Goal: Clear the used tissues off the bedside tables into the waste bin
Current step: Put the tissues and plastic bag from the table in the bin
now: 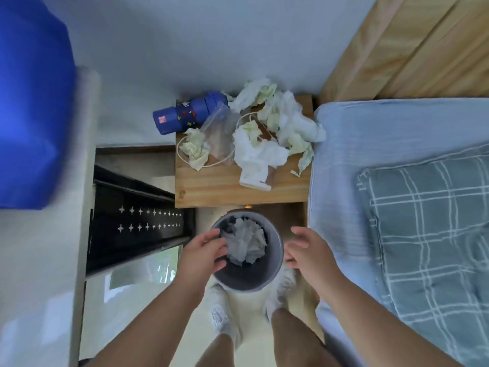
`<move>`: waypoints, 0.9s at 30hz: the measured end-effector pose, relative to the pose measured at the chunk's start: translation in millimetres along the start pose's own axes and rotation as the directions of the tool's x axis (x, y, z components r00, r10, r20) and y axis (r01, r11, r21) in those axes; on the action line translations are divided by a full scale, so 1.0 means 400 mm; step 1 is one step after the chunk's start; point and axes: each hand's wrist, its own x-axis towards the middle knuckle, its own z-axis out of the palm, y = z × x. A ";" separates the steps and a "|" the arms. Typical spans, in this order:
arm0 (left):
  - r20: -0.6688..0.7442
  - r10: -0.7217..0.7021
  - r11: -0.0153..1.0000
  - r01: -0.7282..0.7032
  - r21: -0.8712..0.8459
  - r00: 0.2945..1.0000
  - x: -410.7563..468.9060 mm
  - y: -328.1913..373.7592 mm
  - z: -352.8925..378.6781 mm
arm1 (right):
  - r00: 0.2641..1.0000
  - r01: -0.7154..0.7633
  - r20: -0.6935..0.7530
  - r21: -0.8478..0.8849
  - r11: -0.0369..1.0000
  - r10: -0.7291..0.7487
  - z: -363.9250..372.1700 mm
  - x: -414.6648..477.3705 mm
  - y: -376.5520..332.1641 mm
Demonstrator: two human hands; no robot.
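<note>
A grey waste bin (274,271) stands on the floor in front of the wooden bedside table (211,186), with crumpled white tissues (244,243) inside it. Several more used tissues (277,123), white and pale green, lie heaped on the back and right of the table, and one crumpled tissue (195,149) sits at its left. My left hand (203,254) hovers over the bin's left rim, fingers apart, empty. At the bin's right rim, my right hand (308,250) is also spread and empty.
A blue bottle (188,113) lies at the table's back left corner, beside a clear plastic bag (219,133). A white charger (254,177) and cable rest near the front. The bed with a checked pillow (428,234) runs along the right; a black cabinet (137,221) stands left.
</note>
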 end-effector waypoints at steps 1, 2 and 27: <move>0.004 0.028 0.999 -0.028 0.018 1.000 -0.009 0.033 0.012 | 0.999 0.042 -0.007 -0.032 0.999 -0.042 -0.018 -0.003 -0.030; 0.003 0.059 0.998 -0.059 0.037 0.998 -0.016 0.064 0.022 | 0.996 0.081 -0.019 -0.056 0.995 -0.082 -0.030 -0.002 -0.060; 0.151 0.664 0.534 -0.605 0.591 0.733 0.269 0.234 0.235 | 0.758 0.379 -0.119 -0.720 0.581 -0.641 0.005 0.454 -0.272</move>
